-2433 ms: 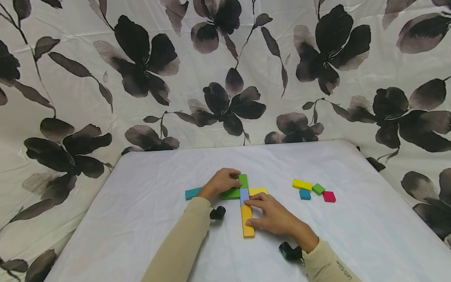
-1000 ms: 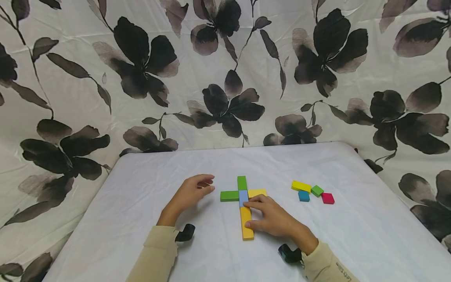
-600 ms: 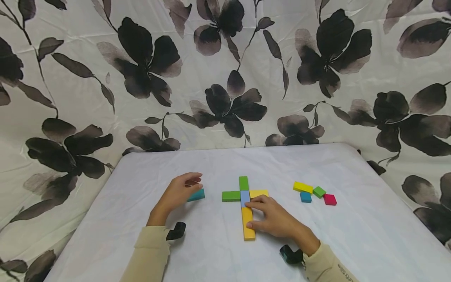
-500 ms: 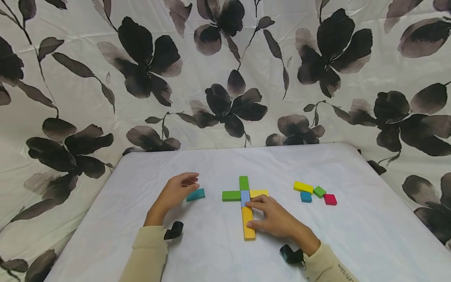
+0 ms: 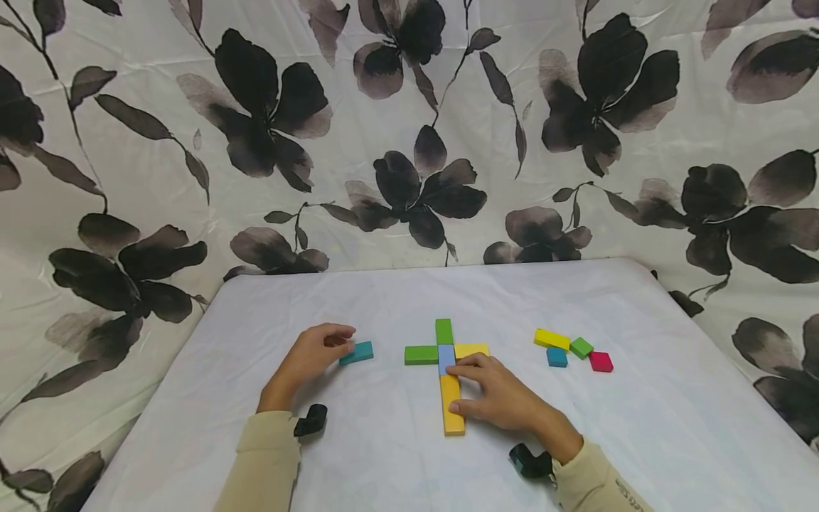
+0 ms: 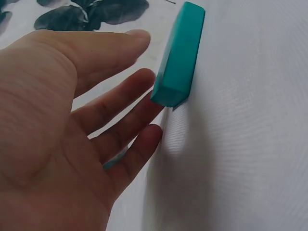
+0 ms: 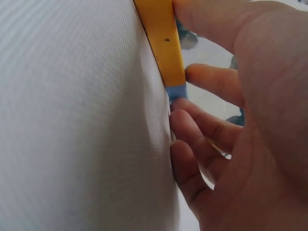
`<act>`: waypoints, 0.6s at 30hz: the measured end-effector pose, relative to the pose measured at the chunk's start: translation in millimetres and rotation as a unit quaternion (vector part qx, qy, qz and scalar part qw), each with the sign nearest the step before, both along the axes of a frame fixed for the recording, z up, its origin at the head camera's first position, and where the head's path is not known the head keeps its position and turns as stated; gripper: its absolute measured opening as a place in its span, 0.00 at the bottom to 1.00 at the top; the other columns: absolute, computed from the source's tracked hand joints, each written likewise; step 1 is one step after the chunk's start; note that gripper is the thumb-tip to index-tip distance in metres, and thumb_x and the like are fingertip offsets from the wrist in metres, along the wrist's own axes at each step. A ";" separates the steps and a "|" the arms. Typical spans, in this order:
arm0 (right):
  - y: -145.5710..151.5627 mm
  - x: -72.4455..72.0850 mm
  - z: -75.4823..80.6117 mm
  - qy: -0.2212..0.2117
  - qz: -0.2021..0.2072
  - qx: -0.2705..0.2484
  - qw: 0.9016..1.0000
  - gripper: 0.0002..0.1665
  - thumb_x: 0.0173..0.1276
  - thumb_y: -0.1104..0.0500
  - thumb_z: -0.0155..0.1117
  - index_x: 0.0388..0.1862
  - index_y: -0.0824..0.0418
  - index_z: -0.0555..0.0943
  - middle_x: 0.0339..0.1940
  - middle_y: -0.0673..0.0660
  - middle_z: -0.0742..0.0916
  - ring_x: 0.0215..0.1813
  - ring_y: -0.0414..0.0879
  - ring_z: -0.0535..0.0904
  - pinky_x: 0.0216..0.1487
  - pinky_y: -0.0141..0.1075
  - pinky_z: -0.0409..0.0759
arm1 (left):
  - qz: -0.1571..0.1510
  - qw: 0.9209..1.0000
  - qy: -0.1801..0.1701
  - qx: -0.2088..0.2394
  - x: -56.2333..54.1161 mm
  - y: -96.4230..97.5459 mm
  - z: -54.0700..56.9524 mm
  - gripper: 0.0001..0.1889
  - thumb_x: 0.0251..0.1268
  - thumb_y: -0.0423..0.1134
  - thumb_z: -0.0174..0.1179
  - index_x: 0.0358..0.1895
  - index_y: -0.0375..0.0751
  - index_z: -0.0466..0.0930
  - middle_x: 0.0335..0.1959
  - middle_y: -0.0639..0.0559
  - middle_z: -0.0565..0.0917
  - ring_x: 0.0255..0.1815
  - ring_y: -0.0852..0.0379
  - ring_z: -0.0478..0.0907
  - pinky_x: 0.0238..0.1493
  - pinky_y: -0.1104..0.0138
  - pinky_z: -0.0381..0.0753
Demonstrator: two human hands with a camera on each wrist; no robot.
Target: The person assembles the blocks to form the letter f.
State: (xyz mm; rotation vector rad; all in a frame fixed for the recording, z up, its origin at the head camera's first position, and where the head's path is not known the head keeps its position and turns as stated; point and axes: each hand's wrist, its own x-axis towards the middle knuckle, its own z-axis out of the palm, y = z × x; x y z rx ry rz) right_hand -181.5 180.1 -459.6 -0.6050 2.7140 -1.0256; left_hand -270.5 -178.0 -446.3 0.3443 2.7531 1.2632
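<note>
My left hand [image 5: 311, 352] hovers at the near left end of a teal wooden block [image 5: 360, 353]; in the left wrist view its thumb and fingers are spread beside that block, holding nothing. Right of it lies a flat cross of blocks: a light blue one [image 5: 446, 353] in the middle, a green one [image 5: 443, 331] above, a longer green one [image 5: 421, 355] to the left, a pale yellow one [image 5: 471, 349] to the right and a long orange one [image 5: 452, 421] below. My right hand [image 5: 505, 395] rests against it, thumb at the orange block and fingertips at the blue one.
To the right lies a loose group: a yellow block [image 5: 552, 339], a blue cube [image 5: 557, 357], a green cube [image 5: 581, 347] and a red cube [image 5: 601, 362]. A white cloth covers the table [image 5: 371, 462]. Behind hangs a flower-patterned curtain [image 5: 409, 107].
My left hand has left the upper green block and moved left to the teal block, most lately lowering a little and drawing back left. My right hand has stayed at the cross.
</note>
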 end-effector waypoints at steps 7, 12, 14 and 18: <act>-0.2 0.4 0.4 -0.001 -0.002 0.000 1.000 0.38 0.63 0.36 0.70 0.70 0.47 0.77 0.66 0.50 0.74 0.68 0.51 0.67 0.68 0.53 0.68 | -0.021 0.999 0.003 -0.031 1.3 1.9 -2.2 0.19 0.65 0.38 0.68 0.58 0.42 0.84 0.55 0.49 0.83 0.57 0.48 0.77 0.61 0.51 0.74; -0.4 0.3 1.0 -0.003 -0.002 -0.002 1.000 0.38 0.63 0.36 0.70 0.70 0.47 0.77 0.66 0.50 0.74 0.68 0.51 0.67 0.67 0.53 0.68 | -0.024 0.999 0.008 -0.045 2.3 4.0 -2.5 0.18 0.64 0.36 0.68 0.58 0.42 0.84 0.56 0.49 0.83 0.58 0.48 0.76 0.62 0.50 0.73; -0.2 0.3 1.2 -0.005 -0.003 -0.002 1.000 0.38 0.63 0.36 0.70 0.70 0.47 0.77 0.66 0.50 0.74 0.68 0.51 0.67 0.67 0.54 0.68 | -0.024 0.998 0.010 -0.052 1.6 5.2 -2.6 0.18 0.64 0.36 0.68 0.57 0.43 0.85 0.55 0.49 0.83 0.58 0.48 0.76 0.62 0.50 0.73; -0.6 0.3 0.7 -0.004 -0.004 0.000 1.000 0.38 0.63 0.36 0.70 0.70 0.47 0.77 0.66 0.50 0.74 0.68 0.51 0.67 0.67 0.54 0.68 | -0.029 0.997 0.016 -0.067 1.3 7.0 -1.8 0.17 0.64 0.35 0.68 0.56 0.44 0.86 0.50 0.52 0.82 0.54 0.50 0.76 0.60 0.51 0.74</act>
